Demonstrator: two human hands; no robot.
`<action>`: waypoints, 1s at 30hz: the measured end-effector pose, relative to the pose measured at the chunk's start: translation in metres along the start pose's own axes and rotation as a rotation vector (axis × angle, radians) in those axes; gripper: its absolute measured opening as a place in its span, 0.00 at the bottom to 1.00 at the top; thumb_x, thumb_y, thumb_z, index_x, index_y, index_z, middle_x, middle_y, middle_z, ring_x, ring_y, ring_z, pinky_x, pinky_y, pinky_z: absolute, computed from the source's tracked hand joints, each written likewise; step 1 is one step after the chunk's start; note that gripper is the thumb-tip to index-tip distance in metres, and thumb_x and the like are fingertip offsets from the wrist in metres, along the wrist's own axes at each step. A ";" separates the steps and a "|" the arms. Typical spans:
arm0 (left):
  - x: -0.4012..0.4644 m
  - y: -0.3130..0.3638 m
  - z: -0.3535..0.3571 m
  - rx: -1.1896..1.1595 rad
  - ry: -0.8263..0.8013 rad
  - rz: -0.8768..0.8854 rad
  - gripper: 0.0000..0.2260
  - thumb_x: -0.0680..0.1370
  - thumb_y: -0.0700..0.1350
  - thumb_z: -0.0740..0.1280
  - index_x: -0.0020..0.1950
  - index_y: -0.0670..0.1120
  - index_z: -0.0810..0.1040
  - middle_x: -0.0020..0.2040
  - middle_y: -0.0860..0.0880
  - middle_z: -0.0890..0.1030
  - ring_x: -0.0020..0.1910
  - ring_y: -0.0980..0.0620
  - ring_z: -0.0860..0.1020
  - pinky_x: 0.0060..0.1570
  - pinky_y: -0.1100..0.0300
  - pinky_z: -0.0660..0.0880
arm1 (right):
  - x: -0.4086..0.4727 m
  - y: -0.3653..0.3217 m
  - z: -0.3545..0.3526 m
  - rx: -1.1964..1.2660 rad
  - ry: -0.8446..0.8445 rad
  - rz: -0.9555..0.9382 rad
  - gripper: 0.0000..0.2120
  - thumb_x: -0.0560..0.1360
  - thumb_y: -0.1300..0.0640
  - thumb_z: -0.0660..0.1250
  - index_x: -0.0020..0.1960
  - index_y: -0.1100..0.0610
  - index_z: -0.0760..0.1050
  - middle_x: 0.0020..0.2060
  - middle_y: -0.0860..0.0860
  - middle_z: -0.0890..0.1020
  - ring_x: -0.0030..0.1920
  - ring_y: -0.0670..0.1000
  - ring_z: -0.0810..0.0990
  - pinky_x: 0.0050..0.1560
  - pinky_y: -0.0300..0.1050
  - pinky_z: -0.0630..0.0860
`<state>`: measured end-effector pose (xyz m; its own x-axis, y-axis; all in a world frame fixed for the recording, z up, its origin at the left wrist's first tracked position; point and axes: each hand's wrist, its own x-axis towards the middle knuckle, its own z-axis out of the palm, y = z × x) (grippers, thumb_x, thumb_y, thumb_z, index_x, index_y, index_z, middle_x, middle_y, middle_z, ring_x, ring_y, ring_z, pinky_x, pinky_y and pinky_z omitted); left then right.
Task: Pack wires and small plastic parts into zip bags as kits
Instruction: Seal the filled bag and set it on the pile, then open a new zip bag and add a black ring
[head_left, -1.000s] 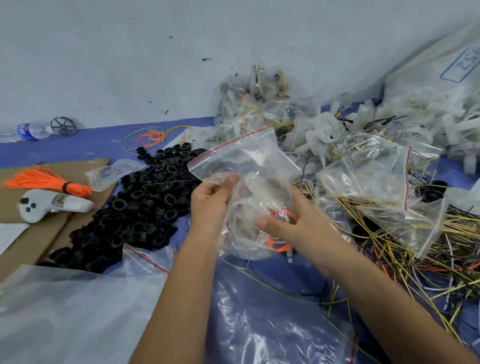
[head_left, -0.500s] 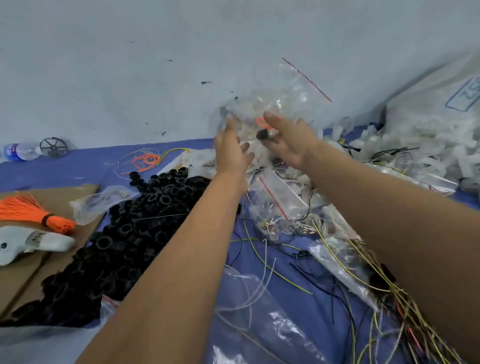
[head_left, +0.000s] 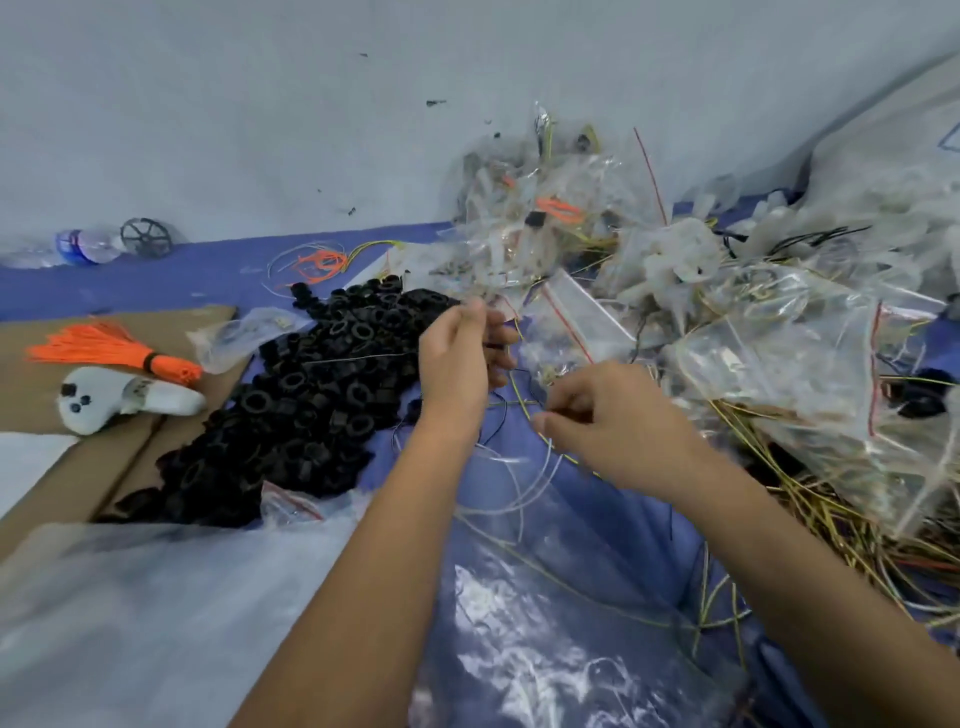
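Nearest, a large clear plastic sheet (head_left: 545, 649) lies over the blue bench (head_left: 156, 275), with both forearms reaching across it. The right hand (head_left: 618, 421) has its fingers (head_left: 550, 423) pinched on a thin yellow-green wire (head_left: 524, 410), while the left hand (head_left: 460, 358), just beside the heap of black plastic rings (head_left: 306, 395), is curled, though whether it grips anything I cannot tell. Beyond them sit a bundle of orange wires (head_left: 109, 348) on cardboard (head_left: 47, 395), loose zip bags (head_left: 789, 348), and, against the wall, a pile of filled bags (head_left: 540, 208).
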<state>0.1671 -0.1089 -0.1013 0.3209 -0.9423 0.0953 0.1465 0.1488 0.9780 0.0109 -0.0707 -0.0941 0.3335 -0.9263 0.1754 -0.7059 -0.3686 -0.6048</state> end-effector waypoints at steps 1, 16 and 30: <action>-0.007 -0.002 -0.005 0.030 0.007 0.011 0.17 0.87 0.47 0.58 0.51 0.35 0.79 0.37 0.44 0.82 0.29 0.49 0.75 0.26 0.61 0.69 | -0.010 -0.003 0.006 -0.151 -0.065 -0.003 0.15 0.75 0.49 0.71 0.36 0.59 0.78 0.30 0.56 0.81 0.32 0.55 0.79 0.34 0.50 0.75; -0.054 -0.029 -0.049 0.727 -0.258 0.367 0.25 0.81 0.62 0.56 0.50 0.47 0.86 0.44 0.47 0.84 0.46 0.49 0.82 0.51 0.47 0.77 | -0.041 0.013 0.030 0.090 0.101 -0.122 0.10 0.78 0.55 0.71 0.43 0.51 0.70 0.26 0.48 0.76 0.28 0.47 0.72 0.31 0.38 0.66; -0.028 -0.023 -0.082 0.417 0.259 0.266 0.12 0.77 0.38 0.73 0.58 0.48 0.80 0.35 0.51 0.80 0.34 0.56 0.75 0.43 0.59 0.73 | -0.048 0.029 -0.009 0.883 -0.110 0.150 0.23 0.71 0.51 0.78 0.59 0.56 0.73 0.39 0.59 0.84 0.30 0.55 0.78 0.28 0.42 0.73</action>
<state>0.2314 -0.0619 -0.1415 0.5233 -0.7763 0.3513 -0.3363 0.1907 0.9222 -0.0315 -0.0377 -0.1131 0.3666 -0.9304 -0.0012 -0.0252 -0.0086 -0.9996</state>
